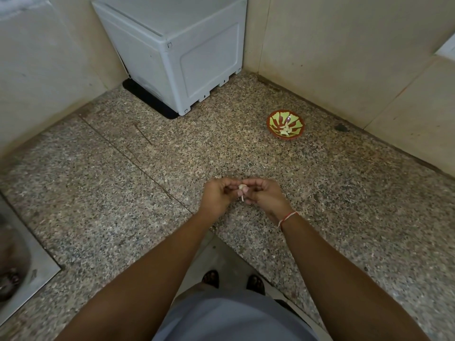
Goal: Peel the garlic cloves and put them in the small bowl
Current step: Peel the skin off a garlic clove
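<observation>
A pale garlic clove (242, 187) is held between both hands above the speckled granite counter (147, 183). My left hand (218, 195) pinches it from the left with curled fingers. My right hand (263, 194) pinches it from the right; a thin strip of skin hangs below the clove. The small red and green bowl (277, 119) stands farther back on the right, near the wall, with a few peeled cloves (286, 129) inside. A red thread is tied round my right wrist.
A grey-white plastic box (177, 50) on a black mat fills the back corner. Tiled walls close the counter at the back and right. A steel sink (22, 262) sits at the left edge. A small dark spot (341, 128) lies by the right wall.
</observation>
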